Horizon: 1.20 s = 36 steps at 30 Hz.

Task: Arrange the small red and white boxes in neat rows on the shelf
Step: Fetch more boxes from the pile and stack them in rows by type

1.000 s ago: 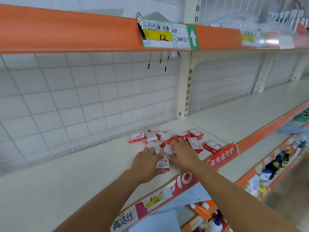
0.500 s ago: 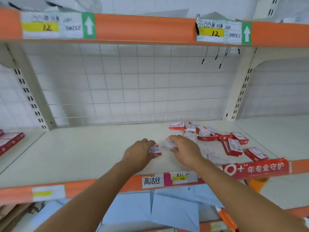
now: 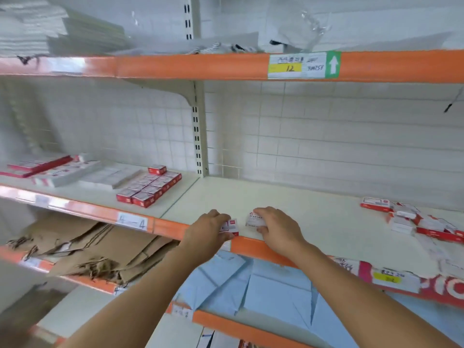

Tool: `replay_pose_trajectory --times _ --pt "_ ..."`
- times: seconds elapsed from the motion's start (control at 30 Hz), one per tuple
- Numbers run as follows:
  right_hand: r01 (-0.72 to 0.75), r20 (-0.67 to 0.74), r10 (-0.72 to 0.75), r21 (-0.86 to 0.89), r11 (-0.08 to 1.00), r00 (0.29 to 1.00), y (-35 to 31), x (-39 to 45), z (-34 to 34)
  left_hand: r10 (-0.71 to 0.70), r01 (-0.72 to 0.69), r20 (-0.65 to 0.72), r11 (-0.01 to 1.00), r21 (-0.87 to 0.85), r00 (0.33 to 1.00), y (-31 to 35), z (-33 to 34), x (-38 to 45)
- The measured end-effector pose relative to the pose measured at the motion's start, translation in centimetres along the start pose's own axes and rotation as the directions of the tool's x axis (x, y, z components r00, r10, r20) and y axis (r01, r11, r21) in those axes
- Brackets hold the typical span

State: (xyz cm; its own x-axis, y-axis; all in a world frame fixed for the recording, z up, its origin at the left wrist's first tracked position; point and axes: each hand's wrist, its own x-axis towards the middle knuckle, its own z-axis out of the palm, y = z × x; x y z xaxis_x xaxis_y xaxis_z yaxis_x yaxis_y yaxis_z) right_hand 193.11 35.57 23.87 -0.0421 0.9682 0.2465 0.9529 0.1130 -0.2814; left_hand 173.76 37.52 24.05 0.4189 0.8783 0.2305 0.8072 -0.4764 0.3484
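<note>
My left hand [image 3: 209, 232] grips a small red and white box [image 3: 231, 226] at the front edge of the cream shelf [image 3: 288, 197]. Just to its right, my right hand [image 3: 277, 226] holds a second small box [image 3: 254, 219], white face up. On the left shelf section, a neat double row of the same boxes [image 3: 150, 188] runs back from the front, with one single box [image 3: 157, 169] behind it. A loose pile of boxes [image 3: 411, 219] lies at the right end of the shelf.
Flat red and white packs [image 3: 50, 169] lie at the far left of the shelf. An upright post [image 3: 198, 136] divides the two sections. Flattened cardboard [image 3: 95, 249] and blue folded paper [image 3: 251, 285] sit on the shelf below. The orange shelf above [image 3: 175, 64] carries price labels.
Both hands have carried their boxes leftward, away from the loose pile, and the view has swung left so the neat row on the left section now shows.
</note>
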Motion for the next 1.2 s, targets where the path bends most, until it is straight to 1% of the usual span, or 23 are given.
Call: replay_pose_trajectory --times 0.23,0.47,0.63,0.9,1.03,1.2 --pt "0.106 0.046 -0.109 0.061 0.992 0.993 -12.2 2.4 4.2 -0.101 0.105 -0.058 0.992 0.067 0.993 -10.5 -5.2 -6.8" --pt "0.179 0.058 -0.186 0.102 0.979 0.981 -20.1 5.7 7.0 -0.194 0.203 -0.115 0.976 0.082 0.974 -17.4 -8.0 -10.4" --pt "0.254 0.044 -0.262 0.127 0.959 0.964 -23.8 9.8 9.3 -0.226 0.241 -0.152 0.967 0.085 0.962 -22.5 -9.7 -9.6" --pt "0.367 0.042 -0.378 0.164 0.916 0.925 -29.7 17.3 12.9 -0.335 0.354 -0.194 0.933 0.071 0.922 -29.6 -12.1 -7.6" --pt "0.397 0.058 -0.41 0.16 0.904 0.91 -32.9 19.9 14.7 -0.383 0.409 -0.219 0.908 0.089 0.897 -33.3 -13.4 -7.2" --pt "0.391 0.07 -0.407 0.17 0.904 0.911 -36.4 23.5 17.1 -0.368 0.397 -0.217 0.912 0.106 0.904 -38.3 -14.9 -5.7"
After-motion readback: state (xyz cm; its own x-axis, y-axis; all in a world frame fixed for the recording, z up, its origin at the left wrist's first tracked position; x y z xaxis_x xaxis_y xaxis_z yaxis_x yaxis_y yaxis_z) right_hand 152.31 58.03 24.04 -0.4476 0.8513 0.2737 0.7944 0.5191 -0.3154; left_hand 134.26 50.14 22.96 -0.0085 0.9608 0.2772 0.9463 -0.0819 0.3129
